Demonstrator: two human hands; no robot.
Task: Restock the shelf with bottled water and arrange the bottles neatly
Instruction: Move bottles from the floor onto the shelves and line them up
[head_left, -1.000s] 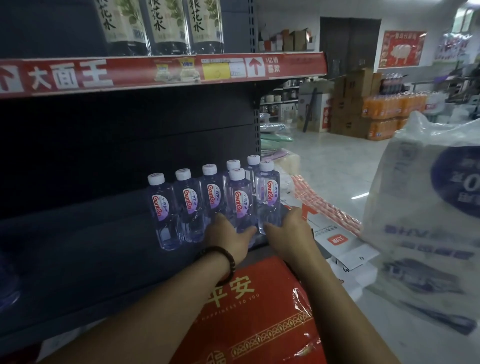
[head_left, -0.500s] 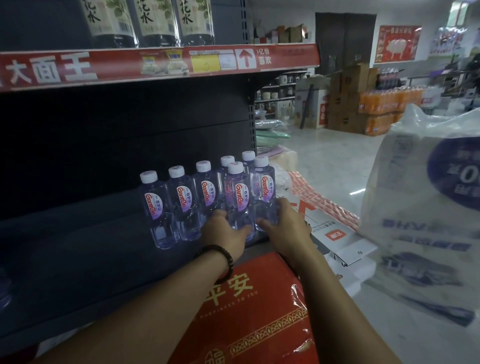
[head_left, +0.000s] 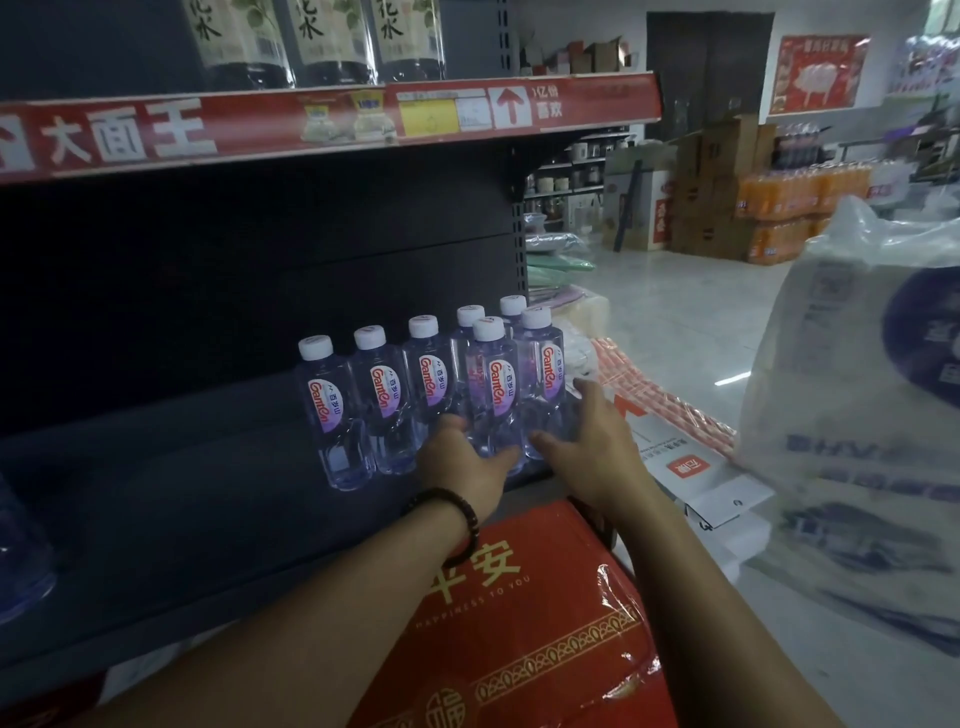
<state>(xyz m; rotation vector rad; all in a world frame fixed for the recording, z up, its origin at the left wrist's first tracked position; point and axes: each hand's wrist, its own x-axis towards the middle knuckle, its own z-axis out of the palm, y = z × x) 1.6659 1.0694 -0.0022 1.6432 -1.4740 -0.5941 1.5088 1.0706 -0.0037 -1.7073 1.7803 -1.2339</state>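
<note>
Several small clear water bottles (head_left: 384, 395) with white caps and red-lettered labels stand at the right end of the dark lower shelf (head_left: 182, 493). Three form a row, and two shorter pairs stand to their right. My left hand (head_left: 462, 457), a bead bracelet on its wrist, wraps the base of the front middle bottle (head_left: 493, 384). My right hand (head_left: 592, 441) cups the base of the front right bottle (head_left: 543, 374), thumb in front and fingers along its right side. Both bottles stand upright on the shelf.
The upper shelf (head_left: 332, 119) has a red price strip and carries tall dark bottles (head_left: 327, 41). A red shrink-wrapped carton (head_left: 524, 623) lies under my arms. A white plastic-wrapped pack (head_left: 857, 415) stands right, flat cardboard (head_left: 691, 462) beside it. Cartons and orange drink packs (head_left: 779, 208) are stacked across the floor.
Both hands have stayed at the bases of the two front bottles. The right hand's fingers have stretched further along its bottle's right side.
</note>
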